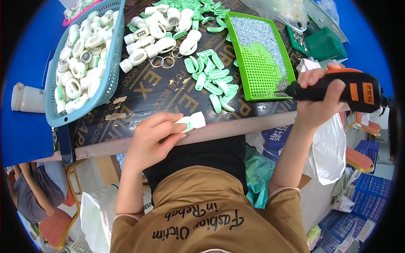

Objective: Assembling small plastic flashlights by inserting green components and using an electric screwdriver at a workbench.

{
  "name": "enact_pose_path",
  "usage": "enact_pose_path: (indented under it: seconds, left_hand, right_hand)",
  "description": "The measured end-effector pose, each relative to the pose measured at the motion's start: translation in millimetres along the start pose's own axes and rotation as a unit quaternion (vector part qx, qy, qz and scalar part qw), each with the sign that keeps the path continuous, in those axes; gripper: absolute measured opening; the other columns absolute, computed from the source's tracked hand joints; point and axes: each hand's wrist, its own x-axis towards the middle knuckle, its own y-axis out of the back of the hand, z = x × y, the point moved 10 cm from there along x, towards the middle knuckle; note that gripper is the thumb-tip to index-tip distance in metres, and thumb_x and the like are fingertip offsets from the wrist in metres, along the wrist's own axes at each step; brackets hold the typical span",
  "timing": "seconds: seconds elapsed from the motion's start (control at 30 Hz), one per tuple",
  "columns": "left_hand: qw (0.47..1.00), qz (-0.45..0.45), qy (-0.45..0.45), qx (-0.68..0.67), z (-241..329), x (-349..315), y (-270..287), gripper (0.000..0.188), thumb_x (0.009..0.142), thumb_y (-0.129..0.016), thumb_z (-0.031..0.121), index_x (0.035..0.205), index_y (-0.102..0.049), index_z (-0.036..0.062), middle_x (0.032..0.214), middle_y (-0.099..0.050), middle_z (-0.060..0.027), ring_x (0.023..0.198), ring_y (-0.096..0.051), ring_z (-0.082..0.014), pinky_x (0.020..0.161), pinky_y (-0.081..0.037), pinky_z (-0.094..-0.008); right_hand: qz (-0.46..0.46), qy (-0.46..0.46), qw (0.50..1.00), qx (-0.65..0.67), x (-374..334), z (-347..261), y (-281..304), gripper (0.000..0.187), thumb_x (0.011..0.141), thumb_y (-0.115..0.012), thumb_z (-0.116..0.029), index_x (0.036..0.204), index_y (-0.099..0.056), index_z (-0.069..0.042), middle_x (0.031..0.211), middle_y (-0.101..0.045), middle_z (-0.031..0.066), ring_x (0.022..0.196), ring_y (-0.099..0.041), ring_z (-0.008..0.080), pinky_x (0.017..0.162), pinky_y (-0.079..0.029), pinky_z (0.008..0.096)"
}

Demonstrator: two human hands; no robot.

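My left hand [152,141] pinches a small white-and-green plastic flashlight body [196,121] above the table's near edge, its wide white end to the right. My right hand [317,92] is wrapped round a black-and-orange electric screwdriver [360,90], held nearly level. Its tip reaches the near right corner of a bright green perforated tray [257,78], among small silvery screws [255,31]. Whether a screw sits on the tip is too small to tell. Between my hands, farther back, lies a loose pile of light green plastic covers [211,74].
A blue basket [113,80] full of similar white-and-green pieces stands at the left. More white pieces [154,44], some with key rings, lie beside it. Dark green trays [325,44] are at the back right. A white jar [27,98] sits far left; another person [40,189] sits behind it.
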Motion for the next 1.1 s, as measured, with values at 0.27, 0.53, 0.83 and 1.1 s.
enact_pose_path:
  seconds: [0.27,0.53,0.83,1.1]
  left_hand:
    - [1.000,-0.002,-0.008,0.007,2,1,0,0.018,0.072,-0.075,0.003,0.088,-0.069,0.0037,0.096,-0.067,-0.0113,0.082,-0.066,-0.0242,0.065,-0.054,-0.0304]
    - [1.000,-0.004,0.003,0.003,1,2,0,0.016,0.072,-0.075,0.002,0.087,-0.069,0.0029,0.094,-0.067,-0.0116,0.081,-0.067,-0.0230,0.065,-0.054,-0.0298]
    - [1.000,-0.005,-0.006,0.009,2,3,0,0.016,0.071,-0.075,0.003,0.087,-0.069,0.0029,0.092,-0.067,-0.0113,0.081,-0.067,-0.0231,0.063,-0.054,-0.0294]
    - [1.000,0.009,-0.013,0.009,2,2,2,0.017,0.070,-0.076,0.003,0.087,-0.069,0.0037,0.093,-0.068,-0.0114,0.080,-0.067,-0.0234,0.064,-0.054,-0.0302]
  right_hand:
    - [0.066,-0.024,0.997,-0.038,0,16,5,0.019,0.091,-0.058,-0.010,0.102,-0.048,0.002,0.059,-0.054,0.0093,0.047,-0.051,0.0163,0.048,-0.045,0.0282]
    - [0.073,-0.029,0.995,-0.053,0,22,11,0.020,0.090,-0.060,-0.012,0.101,-0.050,0.002,0.057,-0.054,0.0080,0.045,-0.051,0.0153,0.047,-0.044,0.0277]
    - [0.072,-0.021,0.996,-0.052,0,22,11,0.019,0.089,-0.061,-0.014,0.096,-0.052,0.001,0.057,-0.054,0.0078,0.045,-0.051,0.0150,0.047,-0.044,0.0280]
    - [0.082,-0.041,0.995,-0.050,-1,23,14,0.017,0.090,-0.059,-0.012,0.098,-0.051,0.002,0.057,-0.054,0.0087,0.046,-0.051,0.0164,0.047,-0.044,0.0285]
